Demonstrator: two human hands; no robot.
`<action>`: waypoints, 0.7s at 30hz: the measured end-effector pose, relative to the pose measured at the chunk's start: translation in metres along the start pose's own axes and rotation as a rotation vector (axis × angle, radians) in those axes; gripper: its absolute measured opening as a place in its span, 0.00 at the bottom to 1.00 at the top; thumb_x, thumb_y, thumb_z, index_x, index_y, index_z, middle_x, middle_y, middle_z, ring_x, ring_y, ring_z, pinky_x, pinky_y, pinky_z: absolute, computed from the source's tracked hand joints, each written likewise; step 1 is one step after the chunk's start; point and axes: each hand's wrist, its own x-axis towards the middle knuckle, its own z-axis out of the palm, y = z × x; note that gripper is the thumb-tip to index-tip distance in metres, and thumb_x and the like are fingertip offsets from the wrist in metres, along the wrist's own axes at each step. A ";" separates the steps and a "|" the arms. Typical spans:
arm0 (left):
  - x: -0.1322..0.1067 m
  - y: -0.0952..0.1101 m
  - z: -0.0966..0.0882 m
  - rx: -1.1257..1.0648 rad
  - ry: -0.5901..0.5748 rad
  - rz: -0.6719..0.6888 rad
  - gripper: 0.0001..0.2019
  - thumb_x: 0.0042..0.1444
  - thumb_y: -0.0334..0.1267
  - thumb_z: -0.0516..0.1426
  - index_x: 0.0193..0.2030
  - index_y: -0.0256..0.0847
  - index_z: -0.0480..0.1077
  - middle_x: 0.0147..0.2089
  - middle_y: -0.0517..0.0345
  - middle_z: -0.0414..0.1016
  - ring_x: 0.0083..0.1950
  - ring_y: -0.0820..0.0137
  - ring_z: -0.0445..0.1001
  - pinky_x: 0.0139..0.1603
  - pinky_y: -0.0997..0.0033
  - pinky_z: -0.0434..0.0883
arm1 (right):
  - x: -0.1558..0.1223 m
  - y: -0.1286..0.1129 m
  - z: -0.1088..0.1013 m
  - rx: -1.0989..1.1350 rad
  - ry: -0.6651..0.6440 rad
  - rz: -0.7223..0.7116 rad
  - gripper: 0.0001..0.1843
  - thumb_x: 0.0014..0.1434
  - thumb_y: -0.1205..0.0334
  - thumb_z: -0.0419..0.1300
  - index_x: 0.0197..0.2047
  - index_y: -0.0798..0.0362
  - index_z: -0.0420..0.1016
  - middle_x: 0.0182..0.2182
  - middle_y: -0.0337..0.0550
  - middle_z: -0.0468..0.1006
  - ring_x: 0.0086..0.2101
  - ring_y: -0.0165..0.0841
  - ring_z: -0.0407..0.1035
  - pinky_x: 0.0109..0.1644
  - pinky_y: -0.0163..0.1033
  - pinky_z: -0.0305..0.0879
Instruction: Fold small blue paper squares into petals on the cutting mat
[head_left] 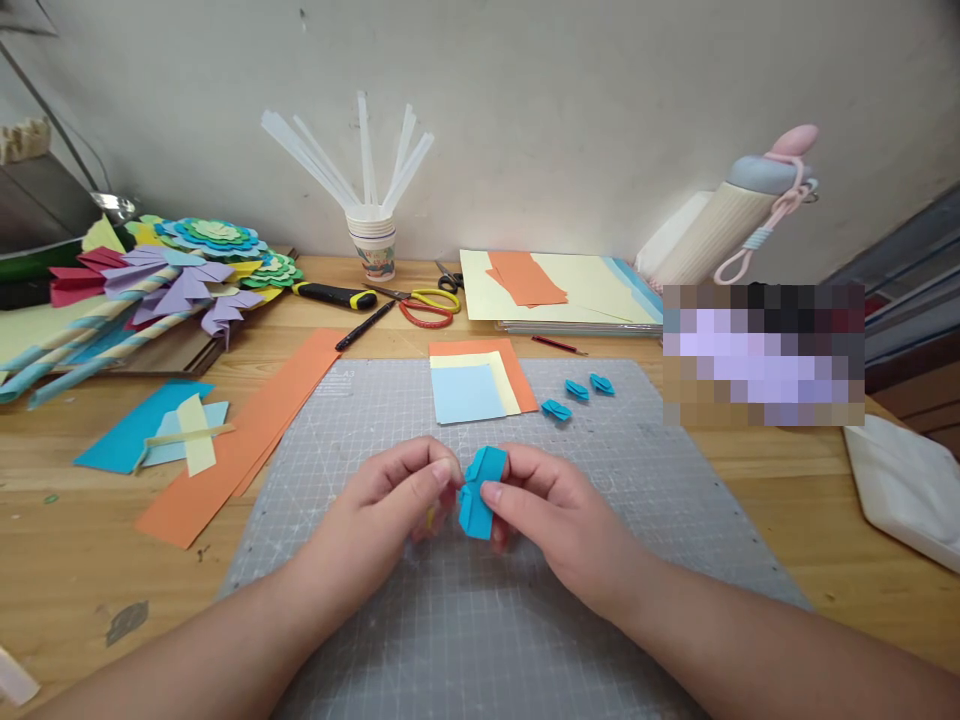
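Note:
A small piece of folded blue paper [480, 500] is held up above the grey cutting mat [360, 640]. My right hand [559, 515] grips it, thumb on the front face and fingers behind. At its left edge, where small folded flaps stick out, my left hand [409, 495] pinches with thumb and index finger. A bit of yellow shows beneath the left fingers, too hidden to name. Beyond the right hand lie three small folded blue paper pieces [576, 390]. Farther back on the mat rests a stack of light blue, yellow and orange square sheets [469, 392].
Orange paper strips [255, 430] and blue scraps [135, 435] lie at left, near paper flowers [172, 275]. Along the back are a utility knife [334, 296], a black pen [365, 325], scissors [427, 305], a paper cup [373, 248] of white strips, and a bottle [720, 220].

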 end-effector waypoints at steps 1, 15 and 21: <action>0.000 -0.001 -0.001 -0.004 -0.003 -0.003 0.14 0.60 0.45 0.51 0.27 0.40 0.64 0.22 0.65 0.60 0.24 0.74 0.56 0.27 0.73 0.55 | 0.000 -0.001 0.000 -0.005 0.016 0.001 0.10 0.56 0.58 0.57 0.27 0.53 0.67 0.22 0.35 0.68 0.24 0.28 0.62 0.32 0.36 0.60; -0.002 0.004 0.004 0.051 -0.046 0.062 0.12 0.59 0.38 0.54 0.24 0.41 0.64 0.22 0.65 0.63 0.27 0.73 0.60 0.31 0.73 0.59 | -0.002 0.001 0.000 -0.001 -0.054 -0.022 0.12 0.56 0.56 0.59 0.27 0.53 0.66 0.23 0.35 0.66 0.25 0.28 0.61 0.31 0.36 0.59; -0.005 0.004 0.002 0.079 -0.061 0.067 0.13 0.60 0.38 0.53 0.24 0.41 0.64 0.23 0.63 0.65 0.28 0.72 0.61 0.32 0.72 0.60 | -0.001 0.001 -0.001 0.062 -0.059 -0.017 0.11 0.56 0.57 0.60 0.27 0.54 0.68 0.21 0.35 0.68 0.24 0.27 0.62 0.31 0.35 0.59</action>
